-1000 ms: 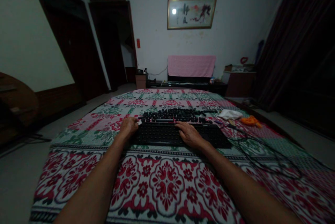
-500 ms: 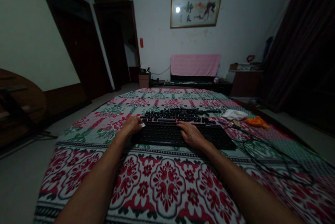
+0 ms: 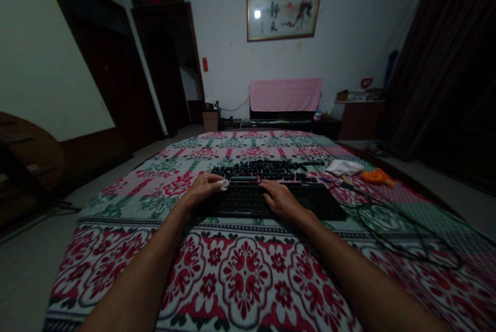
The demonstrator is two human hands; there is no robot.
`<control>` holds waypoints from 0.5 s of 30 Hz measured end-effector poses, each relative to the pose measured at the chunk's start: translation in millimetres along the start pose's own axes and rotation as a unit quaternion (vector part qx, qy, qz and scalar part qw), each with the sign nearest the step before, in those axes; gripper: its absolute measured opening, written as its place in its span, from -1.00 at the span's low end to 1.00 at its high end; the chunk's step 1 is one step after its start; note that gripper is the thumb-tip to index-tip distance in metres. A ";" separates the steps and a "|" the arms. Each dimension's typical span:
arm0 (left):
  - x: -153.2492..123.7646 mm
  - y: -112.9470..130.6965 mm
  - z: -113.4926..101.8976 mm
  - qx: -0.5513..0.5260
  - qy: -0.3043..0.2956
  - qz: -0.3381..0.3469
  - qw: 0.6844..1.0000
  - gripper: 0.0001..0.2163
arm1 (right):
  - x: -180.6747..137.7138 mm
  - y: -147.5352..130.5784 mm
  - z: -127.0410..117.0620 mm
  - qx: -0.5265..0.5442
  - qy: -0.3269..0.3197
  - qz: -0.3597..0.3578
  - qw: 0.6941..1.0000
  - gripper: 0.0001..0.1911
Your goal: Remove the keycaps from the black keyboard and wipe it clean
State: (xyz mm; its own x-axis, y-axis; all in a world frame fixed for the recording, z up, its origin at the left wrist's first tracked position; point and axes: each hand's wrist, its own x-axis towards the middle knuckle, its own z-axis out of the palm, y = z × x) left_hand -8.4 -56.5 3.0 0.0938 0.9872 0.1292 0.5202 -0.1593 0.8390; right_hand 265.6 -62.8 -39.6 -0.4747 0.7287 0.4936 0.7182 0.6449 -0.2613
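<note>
A black keyboard (image 3: 244,204) with its keycaps off lies on the patterned bedspread (image 3: 248,275). My left hand (image 3: 204,188) is at its far left corner, fingers closed on a small crumpled white tissue (image 3: 225,184), which is at the keyboard's far edge. My right hand (image 3: 282,200) lies over the middle of the keyboard, fingers stretched towards its far edge. Just behind that edge sits a long greyish bar (image 3: 244,179). Loose black keycaps (image 3: 271,169) are spread in a heap beyond it.
Right of the keycaps lie a white cloth (image 3: 344,167) and a crumpled orange cloth (image 3: 378,177). A black cable (image 3: 403,246) loops over the bedspread on the right. Farther back, a pink cloth (image 3: 285,95) hangs over a dark screen by the wall.
My left hand has moved right along the keyboard's far edge with the tissue. My right hand stays in place on the keyboard. The whole view has shifted slightly.
</note>
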 end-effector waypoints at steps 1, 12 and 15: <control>-1.5 4.3 6.7 -0.019 -0.009 0.007 1.000 -0.57 | 1.2 -2.3 -0.6 0.011 0.013 -0.006 1.000 -0.62; -5.2 16.8 45.5 -0.064 -0.073 0.051 0.994 -0.38 | 9.8 -49.3 3.9 0.143 0.024 -0.088 0.986 -0.65; -4.9 17.5 54.7 -0.045 -0.039 0.038 0.998 -0.42 | 9.7 -50.2 10.6 0.143 0.044 -0.066 0.987 -0.65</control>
State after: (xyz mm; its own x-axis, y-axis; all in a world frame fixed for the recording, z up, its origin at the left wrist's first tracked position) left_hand 46.7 -64.7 -11.9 0.1972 0.9681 0.1548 0.4319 -0.2276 0.8727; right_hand 219.5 -85.7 -30.6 -0.4989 0.6192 0.6064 0.4744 0.7806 -0.4068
